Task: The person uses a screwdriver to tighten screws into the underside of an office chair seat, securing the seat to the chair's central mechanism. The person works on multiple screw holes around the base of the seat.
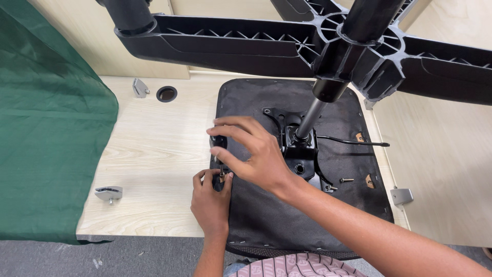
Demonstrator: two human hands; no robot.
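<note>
Black fabric seat underside (266,215): left hand (211,200) pinches a screw (221,174) at its edge; right hand (253,151), fingers spread, steadies a black bracket (217,142). Driving the screw calls for alignment.

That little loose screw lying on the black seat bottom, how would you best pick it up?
Pinch the loose screw across its thin shank from above, probably with thumb and forefinger. It lies flat on the seat underside, apart from the metal bracket, so nothing crowds it from the top.
</note>
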